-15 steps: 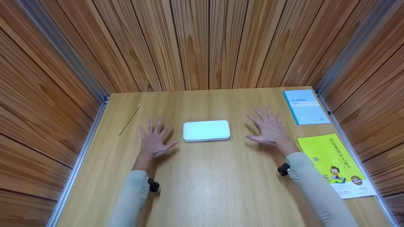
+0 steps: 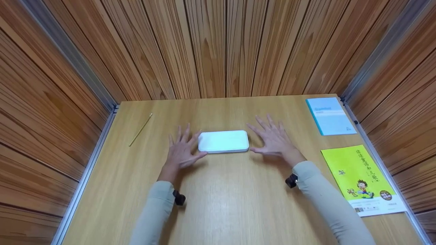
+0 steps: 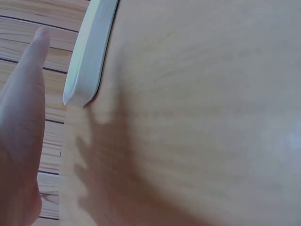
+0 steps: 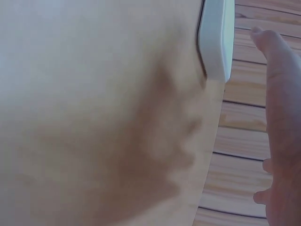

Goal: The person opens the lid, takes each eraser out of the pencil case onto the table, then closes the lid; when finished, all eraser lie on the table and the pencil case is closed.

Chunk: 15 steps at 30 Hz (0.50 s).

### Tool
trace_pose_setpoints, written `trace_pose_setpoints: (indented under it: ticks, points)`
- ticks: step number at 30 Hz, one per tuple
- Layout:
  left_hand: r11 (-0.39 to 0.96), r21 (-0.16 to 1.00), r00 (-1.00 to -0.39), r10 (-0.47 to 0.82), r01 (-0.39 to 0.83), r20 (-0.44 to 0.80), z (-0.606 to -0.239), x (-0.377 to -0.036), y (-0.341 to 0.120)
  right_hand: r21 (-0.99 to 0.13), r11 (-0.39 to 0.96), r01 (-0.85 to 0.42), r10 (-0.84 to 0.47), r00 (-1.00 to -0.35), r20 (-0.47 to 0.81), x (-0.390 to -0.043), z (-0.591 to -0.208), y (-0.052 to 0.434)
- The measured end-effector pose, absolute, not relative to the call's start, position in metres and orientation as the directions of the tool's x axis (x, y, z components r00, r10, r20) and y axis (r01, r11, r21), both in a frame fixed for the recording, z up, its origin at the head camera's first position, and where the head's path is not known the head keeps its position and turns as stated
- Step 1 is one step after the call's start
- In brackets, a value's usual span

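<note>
Pale sleeves [image 2: 153,211] angled inward; left grip [image 2: 182,152], right grip [image 2: 275,141] spread wide above table [image 2: 224,204], flanking white box [image 2: 223,141].

In your left wrist view, your left hand [image 3: 21,122] runs up the left edge, one digit stretched straight toward the top, near the white box [image 3: 90,56] with a visible gap between them. The box (its far end is cut off by the frame) lies on the pale wooden table [image 3: 211,94], which catches your hand's blurred, finger-shaped shadow [image 3: 113,141]. Behind your hand you see wood planks [image 3: 61,37] with dark seams.
</note>
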<state>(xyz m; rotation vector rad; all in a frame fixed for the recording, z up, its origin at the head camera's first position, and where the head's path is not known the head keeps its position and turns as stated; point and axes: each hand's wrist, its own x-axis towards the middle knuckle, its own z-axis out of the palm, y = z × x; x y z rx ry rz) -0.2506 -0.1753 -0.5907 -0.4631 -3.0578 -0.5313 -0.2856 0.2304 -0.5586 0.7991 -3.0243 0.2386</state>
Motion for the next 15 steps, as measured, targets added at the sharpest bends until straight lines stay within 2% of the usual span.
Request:
trace_pose_setpoints:
  ticks: [4,10,15]
  points:
    - [0.875,0.391,-0.956,0.291,0.285,0.044,-0.591,-0.253,-0.168,-0.168,0.840,-0.515,-0.515,-0.856,0.047,-0.287,-0.559,0.220]
    - [0.819,0.491,-0.953,0.286,0.298,0.101,-0.599,-0.261,-0.164,-0.253,0.791,-0.556,-0.569,-0.822,0.027,-0.288,-0.562,0.210]
    - [0.768,0.574,-0.957,0.266,0.284,0.118,-0.608,-0.265,-0.160,-0.394,0.731,-0.558,-0.602,-0.798,0.013,-0.290,-0.568,0.205]
